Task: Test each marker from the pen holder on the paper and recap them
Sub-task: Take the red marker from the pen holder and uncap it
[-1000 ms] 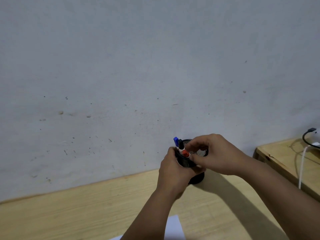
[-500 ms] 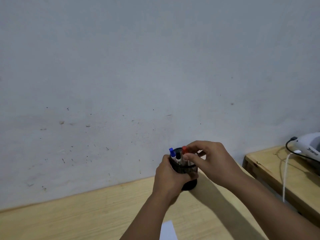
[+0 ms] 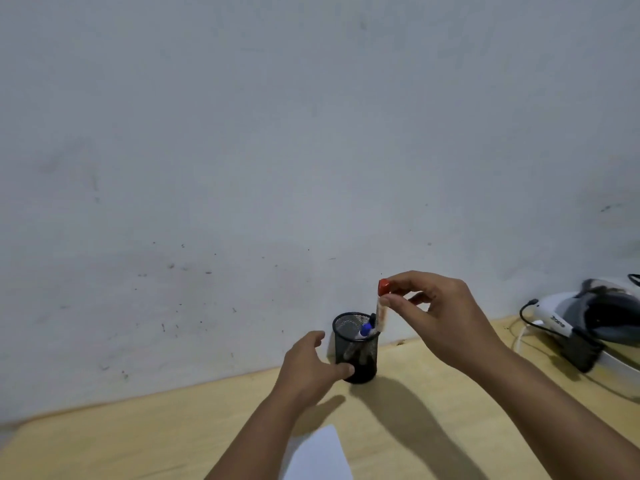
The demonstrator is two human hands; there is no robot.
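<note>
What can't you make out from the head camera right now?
- Paper: cut off by the bottom edge and partly behind the left forearm; any marks unseen.
- Markers inside the pen holder: mesh and shadow hide how many remain besides the blue-capped marker.
- Red-capped marker: label blurred, partly covered by right hand fingers.

The pen holder [image 3: 356, 351] is black wire mesh, dark enough that its contents show only dimly through the weave. The marker [image 3: 382, 303] has a bright red cap over a pale, whitish barrel; another marker [image 3: 365, 330] in the holder has a blue cap. The tabletop [image 3: 138, 434] is light yellowish wood. The paper [image 3: 317, 455] is plain white. The wall [image 3: 277, 133] is pale grey, flecked with small dark specks. At the right lies a white and dark grey device [image 3: 588, 320] with a black cable [image 3: 526, 311].
</note>
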